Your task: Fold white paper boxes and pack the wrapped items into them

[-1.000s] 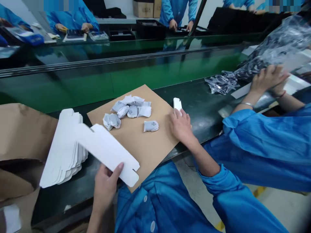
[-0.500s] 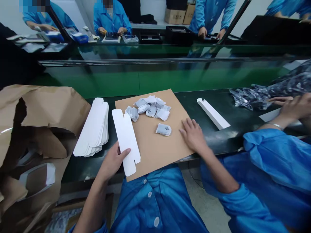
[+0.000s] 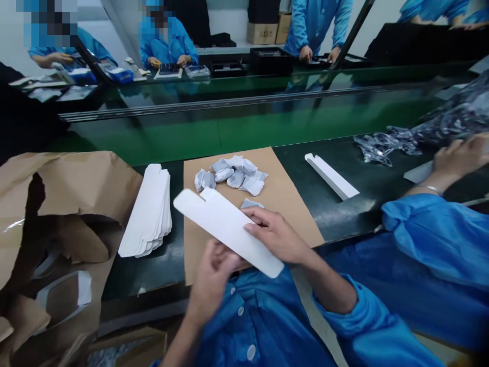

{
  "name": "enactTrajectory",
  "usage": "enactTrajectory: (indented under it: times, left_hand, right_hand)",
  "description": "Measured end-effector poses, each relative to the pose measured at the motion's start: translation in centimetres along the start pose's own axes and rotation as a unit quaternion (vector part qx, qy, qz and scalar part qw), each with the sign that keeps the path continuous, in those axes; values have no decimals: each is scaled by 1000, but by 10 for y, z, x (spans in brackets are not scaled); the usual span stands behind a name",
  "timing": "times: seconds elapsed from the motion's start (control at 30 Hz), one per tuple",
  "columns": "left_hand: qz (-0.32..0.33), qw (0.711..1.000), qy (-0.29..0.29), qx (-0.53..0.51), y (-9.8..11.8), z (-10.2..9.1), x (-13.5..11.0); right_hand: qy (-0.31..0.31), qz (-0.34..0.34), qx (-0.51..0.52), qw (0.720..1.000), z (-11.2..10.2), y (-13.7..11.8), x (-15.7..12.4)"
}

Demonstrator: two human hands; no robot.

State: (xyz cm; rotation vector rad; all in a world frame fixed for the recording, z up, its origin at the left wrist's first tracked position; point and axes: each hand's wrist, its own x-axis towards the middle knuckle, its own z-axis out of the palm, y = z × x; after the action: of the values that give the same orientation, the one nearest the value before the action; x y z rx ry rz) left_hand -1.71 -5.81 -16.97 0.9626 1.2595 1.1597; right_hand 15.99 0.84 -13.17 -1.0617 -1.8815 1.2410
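Note:
A flattened white carton point(image 3: 225, 224) is tilted in front of me, above a brown cardboard sheet point(image 3: 294, 209). My right hand point(image 3: 275, 234) pinches its right part, with the thumb on the top face and the fingers behind. At the lower edge, my left hand point(image 3: 216, 270) has its fingers curled against the carton; they are partly blurred and partly covered. Several small white-and-grey packets point(image 3: 237, 173) lie in a heap at the sheet's far side. Just beyond my right fingers, one lone packet point(image 3: 252, 203) shows in part.
A stack of flat white cartons point(image 3: 145, 214) lies to the left, beside a torn brown paper bag point(image 3: 87, 178). On the right are a folded white carton point(image 3: 332, 177), clear plastic wraps point(image 3: 385, 145) and a co-worker's hand point(image 3: 458, 160). Other people work across the green conveyor point(image 3: 244, 127).
The carton has moved right and turned to slant down to the right. My right hand has left the cardboard sheet and taken hold of it; my left hand has shifted right along its lower edge.

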Motion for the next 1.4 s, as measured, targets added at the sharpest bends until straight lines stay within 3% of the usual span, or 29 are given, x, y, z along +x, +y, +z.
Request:
enactTrajectory:
  times: [0.1,0.17,0.2,0.37,0.47,0.57,0.73,0.83,0.93,1.0,1.07,1.13,1.2,1.27,1.33,1.4]
  left_hand:
    - [113,984,122,57,27,-48,7]
    - [77,977,92,177,44,-69,11]
    - [55,971,76,220,51,-74,13]
    - [54,969,74,230,55,-64,19]
    - [19,974,-16,225,51,-63,20]
    - [-16,971,-102,214,51,-68,21]
    - [5,969,-93,230,52,-64,23]
    - [37,957,-81,277,50,-57,23]
    - [62,946,-77,310,48,-56,24]
    - [62,942,-79,321,49,-60,26]
    - [50,942,-78,322,51,-70,27]
    - [37,947,-51,316,53,-79,25]
    - [65,954,43,290,53,-79,20]
    - [165,938,202,229,50,-65,10]
    - [272,896,313,160,42,-37,-1]
    - [271,912,270,149,33,-8,-7]
  right_hand:
    - [-140,-53,-70,986,-29,0,11]
    - [-199,-94,-151,964,-36,-2,14]
    - [-195,-113,-205,953,-34,-4,13]
    - [-64,-222,-451,862,2,-7,1]
    - [-62,-285,-478,828,11,-3,-1]
    - [-80,-317,-448,832,6,-1,0]
    - [-99,-324,-395,854,-1,-1,1]
    - [-95,-331,-420,840,0,-1,0]
    - [-79,-358,-460,809,4,0,-2]
    - [-75,-380,-467,795,5,1,-4]
    - [-69,-371,-466,801,2,3,-5]
    - [-52,-328,-469,819,-5,7,-5]
    - [-22,-285,-473,834,-11,12,-4]
    - [38,-259,-477,839,-10,18,-5]
    - [117,-243,-480,835,4,22,-9]
    - [166,-243,-473,830,26,22,-15]
